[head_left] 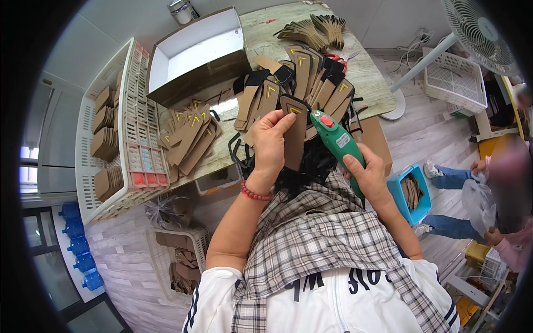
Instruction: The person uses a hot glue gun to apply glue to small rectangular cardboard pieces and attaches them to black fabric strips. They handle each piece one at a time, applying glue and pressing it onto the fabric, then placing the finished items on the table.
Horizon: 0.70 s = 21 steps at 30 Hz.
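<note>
One tool, one held piece

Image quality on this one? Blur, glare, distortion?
Head view, centre: green handheld power tool and chevron-marked brown strip look sharp; head view, left: large white plastic crate bows with fisheye distortion; head view, right: blur over part of the co-worker; head view, far left: bright pane nearly blown out; head view, corners: black.

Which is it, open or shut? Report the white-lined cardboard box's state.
Open: the cardboard box shows its white interior from above, with no lid across the top.
</note>
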Available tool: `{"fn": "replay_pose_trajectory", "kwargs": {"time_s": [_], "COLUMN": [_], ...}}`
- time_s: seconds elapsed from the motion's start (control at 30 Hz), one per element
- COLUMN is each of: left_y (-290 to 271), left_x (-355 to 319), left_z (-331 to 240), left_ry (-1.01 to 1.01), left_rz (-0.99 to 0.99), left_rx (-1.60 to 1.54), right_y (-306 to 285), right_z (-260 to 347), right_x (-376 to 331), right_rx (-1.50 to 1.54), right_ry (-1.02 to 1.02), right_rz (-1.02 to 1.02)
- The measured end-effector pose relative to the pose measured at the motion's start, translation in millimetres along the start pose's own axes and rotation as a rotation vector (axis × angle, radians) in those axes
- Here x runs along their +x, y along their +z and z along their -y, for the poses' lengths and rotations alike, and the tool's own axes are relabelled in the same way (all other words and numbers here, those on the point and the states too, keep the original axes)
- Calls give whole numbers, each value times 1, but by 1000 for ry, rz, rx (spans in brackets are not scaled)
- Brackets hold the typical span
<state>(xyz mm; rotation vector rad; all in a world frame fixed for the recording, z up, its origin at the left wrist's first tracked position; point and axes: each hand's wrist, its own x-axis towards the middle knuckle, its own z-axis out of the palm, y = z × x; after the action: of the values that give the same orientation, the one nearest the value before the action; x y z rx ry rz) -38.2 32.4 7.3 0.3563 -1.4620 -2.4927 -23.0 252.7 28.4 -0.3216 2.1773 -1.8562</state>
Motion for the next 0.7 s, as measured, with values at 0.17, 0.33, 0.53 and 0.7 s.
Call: {"fn": "replay_pose_trajectory", "kwargs": {"time_s": [0.17, 0.33, 0.53, 0.7], "left_y": [1, -10, -7, -9], "left_x": [3, 10, 3, 3], "left_z": [-9, -4, -8, -3], "left_ry": [110, 174, 150, 118], "left_rz": [1, 32, 73, 148], "left_rx": [118, 272, 359, 407], "right_y": [-2, -2, -3, -5], "right_z": [-1, 3, 3, 1], "right_x": [-1, -3, -2, -1], "right_rx": [-10, -26, -12, 8], "right_ry": [-12, -11, -25, -30], "right_rz": [20, 23, 26, 32]}}
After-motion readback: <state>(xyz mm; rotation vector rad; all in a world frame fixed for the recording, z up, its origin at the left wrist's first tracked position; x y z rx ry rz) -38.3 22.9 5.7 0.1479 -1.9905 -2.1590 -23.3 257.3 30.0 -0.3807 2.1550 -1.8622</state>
